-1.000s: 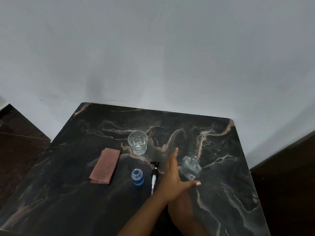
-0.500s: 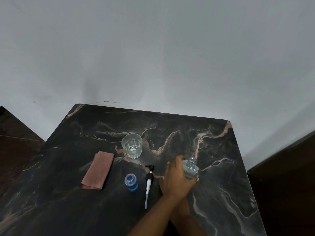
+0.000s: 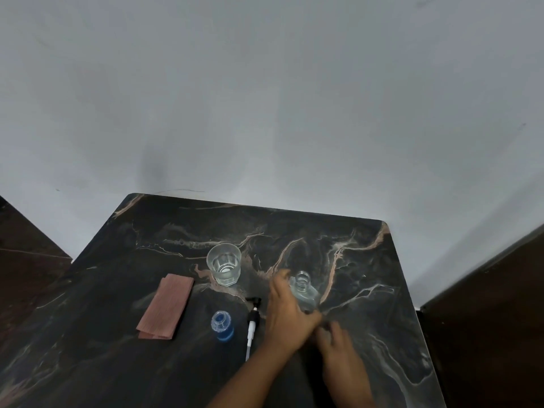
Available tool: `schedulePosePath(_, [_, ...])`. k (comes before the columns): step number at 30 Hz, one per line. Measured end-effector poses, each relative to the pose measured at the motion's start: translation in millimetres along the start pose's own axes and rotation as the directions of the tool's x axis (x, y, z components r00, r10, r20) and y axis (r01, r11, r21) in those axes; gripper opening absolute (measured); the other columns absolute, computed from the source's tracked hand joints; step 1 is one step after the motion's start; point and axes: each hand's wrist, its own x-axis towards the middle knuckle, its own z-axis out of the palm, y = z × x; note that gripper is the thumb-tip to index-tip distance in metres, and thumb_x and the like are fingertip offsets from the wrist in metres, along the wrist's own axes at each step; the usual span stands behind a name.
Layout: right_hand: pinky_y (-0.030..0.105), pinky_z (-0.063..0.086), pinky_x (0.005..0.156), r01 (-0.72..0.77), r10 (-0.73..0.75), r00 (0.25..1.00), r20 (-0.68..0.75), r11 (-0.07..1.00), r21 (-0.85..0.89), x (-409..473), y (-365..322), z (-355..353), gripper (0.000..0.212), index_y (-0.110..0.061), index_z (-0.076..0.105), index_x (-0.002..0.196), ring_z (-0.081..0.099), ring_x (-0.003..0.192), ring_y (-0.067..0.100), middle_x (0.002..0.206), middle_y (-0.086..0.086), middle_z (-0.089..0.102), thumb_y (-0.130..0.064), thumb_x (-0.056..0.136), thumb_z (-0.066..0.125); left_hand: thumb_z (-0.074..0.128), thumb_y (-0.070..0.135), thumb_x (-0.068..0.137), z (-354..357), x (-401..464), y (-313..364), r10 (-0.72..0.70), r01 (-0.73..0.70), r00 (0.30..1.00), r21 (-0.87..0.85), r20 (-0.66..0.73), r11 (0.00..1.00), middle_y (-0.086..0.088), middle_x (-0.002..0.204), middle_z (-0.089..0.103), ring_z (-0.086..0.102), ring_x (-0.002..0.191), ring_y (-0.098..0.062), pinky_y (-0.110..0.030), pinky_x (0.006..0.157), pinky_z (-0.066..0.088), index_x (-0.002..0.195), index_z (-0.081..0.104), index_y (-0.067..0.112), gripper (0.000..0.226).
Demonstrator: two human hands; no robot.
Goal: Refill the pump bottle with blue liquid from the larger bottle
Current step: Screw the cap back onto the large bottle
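A clear bottle (image 3: 303, 290) with an open neck stands right of centre on the dark marble table (image 3: 382, 290). My left hand (image 3: 287, 313) wraps around its near left side, fingers beside it and thumb across its front; motion blur softens the grip. My right hand (image 3: 337, 347) lies just in front of the bottle, blurred, with nothing visible in it. A small uncapped bottle with blue liquid (image 3: 222, 325) stands left of my hands. The black and white pump head (image 3: 252, 322) with its tube lies flat between the blue bottle and my left hand.
A drinking glass (image 3: 224, 263) with a little clear liquid stands behind the pump head. A folded pink cloth (image 3: 166, 306) lies to the left. A white wall rises behind the table, and dark floor shows on both sides.
My left hand has stayed on the clear bottle, which shifted slightly. My right hand has come out from under the left forearm and now shows to the right.
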Motion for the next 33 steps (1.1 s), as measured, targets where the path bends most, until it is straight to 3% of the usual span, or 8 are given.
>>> schedulePosePath(4, [0.026, 0.054, 0.076, -0.052, 0.166, 0.935, -0.313, 0.938, 0.343, 26, 2, -60, 0.052, -0.025, 0.066, 0.119, 0.06, 0.09, 0.013, 0.108, -0.002, 0.044, 0.008, 0.079, 0.068, 0.076, 0.04, 0.057, -25, -5, 23, 0.091, -0.096, 0.992, -0.053, -0.092, 0.994, 0.003, 0.127, 0.045, 0.051, 0.119, -0.016, -0.036, 0.102, 0.047, 0.13, 0.026, 0.029, 0.089])
schedulePosePath(7, [0.018, 0.052, 0.082, 0.172, 0.267, 0.852, -0.449, 0.669, 0.723, 55, -18, -118, 0.027, -0.031, 0.065, 0.106, 0.063, 0.097, 0.007, 0.106, -0.002, 0.06, -0.012, 0.088, 0.068, 0.069, 0.045, 0.058, -45, -15, 48, 0.146, -0.153, 0.988, -0.178, -0.053, 0.972, 0.007, 0.129, 0.047, 0.053, 0.118, -0.007, -0.024, 0.099, 0.049, 0.128, 0.028, 0.04, 0.081])
schedulePosePath(9, [0.017, 0.053, 0.08, 0.286, 0.274, 0.857, -0.437, 0.452, 0.845, 63, -37, -154, 0.02, -0.03, 0.064, 0.102, 0.066, 0.095, 0.009, 0.099, -0.006, 0.067, -0.018, 0.086, 0.068, 0.067, 0.043, 0.06, -58, -21, 64, 0.201, -0.205, 0.979, -0.215, -0.039, 0.955, 0.008, 0.13, 0.049, 0.056, 0.116, -0.002, -0.018, 0.095, 0.051, 0.129, 0.029, 0.043, 0.079])
schedulePosePath(14, [0.013, 0.051, 0.078, 0.38, 0.111, 0.892, -0.439, 0.344, 0.859, 59, -70, -184, 0.026, -0.028, 0.065, 0.099, 0.064, 0.09, 0.003, 0.095, -0.011, 0.067, -0.009, 0.083, 0.072, 0.074, 0.029, 0.065, -79, -38, 89, 0.305, -0.305, 0.952, -0.23, -0.036, 0.924, 0.008, 0.128, 0.055, 0.059, 0.114, -0.002, -0.008, 0.083, 0.05, 0.13, 0.033, 0.045, 0.079])
schedulePosePath(20, [0.022, 0.053, 0.085, 0.359, 0.051, 0.914, -0.402, 0.362, 0.86, 48, -81, -192, 0.026, -0.029, 0.071, 0.107, 0.065, 0.103, 0.017, 0.109, 0.003, 0.062, -0.017, 0.084, 0.07, 0.076, 0.029, 0.066, -91, -49, 105, 0.384, -0.395, 0.919, -0.184, -0.091, 0.9, 0.011, 0.125, 0.057, 0.059, 0.115, -0.006, -0.033, 0.095, 0.053, 0.135, 0.038, 0.034, 0.079])
schedulePosePath(25, [0.028, 0.052, 0.094, 0.256, 0.025, 0.966, -0.259, 0.086, 0.963, 37, -85, -197, 0.032, -0.016, 0.065, 0.124, 0.061, 0.122, 0.02, 0.13, 0.006, 0.065, -0.025, 0.094, 0.057, 0.077, 0.025, 0.063, -91, -58, 110, 0.363, -0.383, 0.923, -0.237, -0.127, 0.893, 0.023, 0.116, 0.06, 0.064, 0.108, -0.002, -0.031, 0.089, 0.057, 0.127, 0.042, 0.039, 0.074])
schedulePosePath(29, [0.029, 0.056, 0.085, 0.261, 0.121, 0.955, -0.269, 0.083, 0.962, 31, -89, -194, 0.027, -0.019, 0.068, 0.108, 0.067, 0.107, 0.026, 0.111, 0.008, 0.071, -0.011, 0.083, 0.073, 0.077, 0.024, 0.062, -90, -64, 112, 0.37, -0.401, 0.914, -0.236, -0.167, 0.885, 0.025, 0.117, 0.06, 0.063, 0.108, 0.001, -0.022, 0.089, 0.055, 0.126, 0.044, 0.038, 0.073])
schedulePosePath(33, [0.027, 0.056, 0.081, 0.247, 0.121, 0.958, -0.259, 0.103, 0.964, 30, -92, -196, 0.054, -0.023, 0.057, 0.112, 0.068, 0.101, 0.017, 0.103, -0.003, 0.068, -0.003, 0.068, 0.081, 0.078, 0.023, 0.065, -90, -67, 116, 0.384, -0.417, 0.907, -0.248, -0.172, 0.874, 0.028, 0.119, 0.056, 0.059, 0.113, 0.003, -0.014, 0.09, 0.051, 0.129, 0.044, 0.032, 0.073])
